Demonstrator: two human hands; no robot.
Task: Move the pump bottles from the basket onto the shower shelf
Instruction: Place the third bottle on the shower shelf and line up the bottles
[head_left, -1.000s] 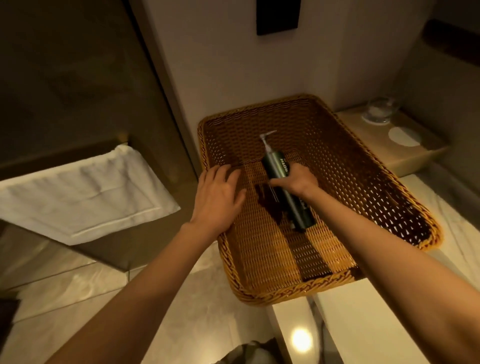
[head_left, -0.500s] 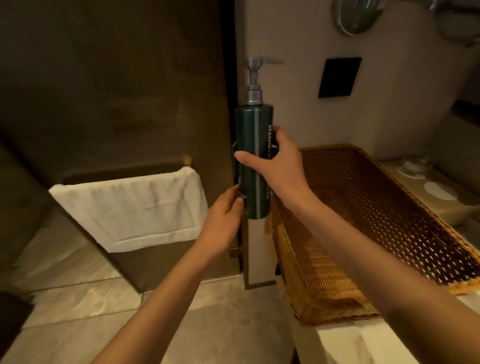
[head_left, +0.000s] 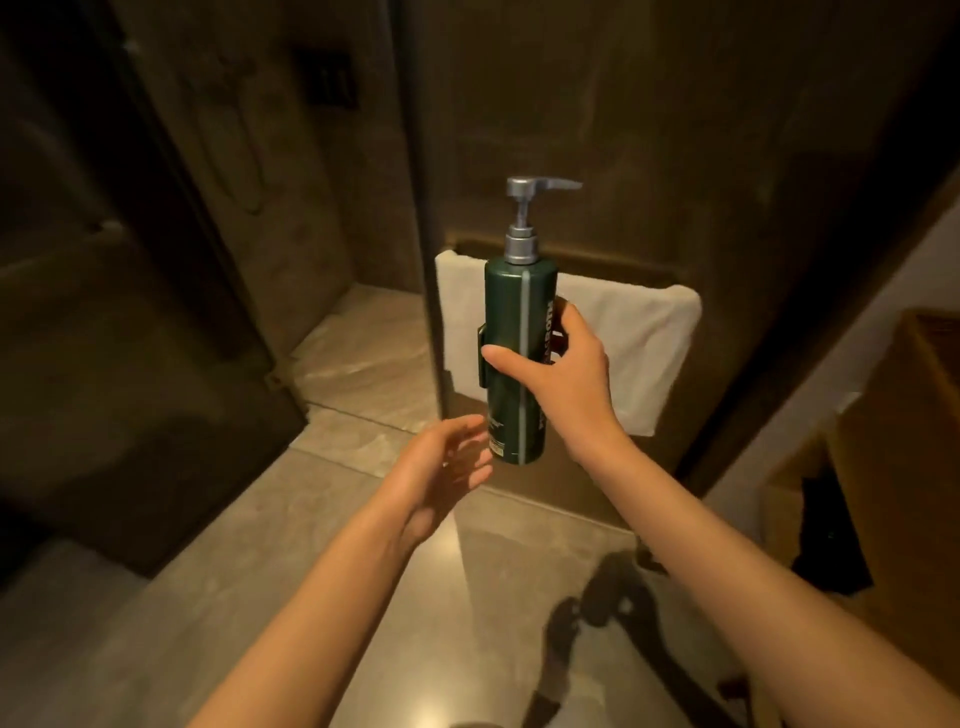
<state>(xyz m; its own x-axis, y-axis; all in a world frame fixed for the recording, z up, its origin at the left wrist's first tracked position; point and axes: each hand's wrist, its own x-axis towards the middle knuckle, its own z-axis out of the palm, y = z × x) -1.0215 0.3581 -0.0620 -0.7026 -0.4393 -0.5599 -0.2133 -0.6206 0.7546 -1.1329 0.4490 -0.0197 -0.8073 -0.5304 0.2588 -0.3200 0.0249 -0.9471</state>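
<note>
One pump bottle (head_left: 519, 358) — dark green, upright, grey pump on top. Two hands: right hand (head_left: 563, 374) wrapped round the bottle, left hand (head_left: 441, 467) spread just below it. One white towel (head_left: 628, 343) behind — folded over a ledge.

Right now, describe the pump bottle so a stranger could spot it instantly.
Find the white towel hanging mid-frame. In front of its left part, the right hand holds the pump bottle upright. It is the only dark green cylinder, with a silver pump pointing right.

Pump bottle (head_left: 511, 358) lettering unreadable
</note>
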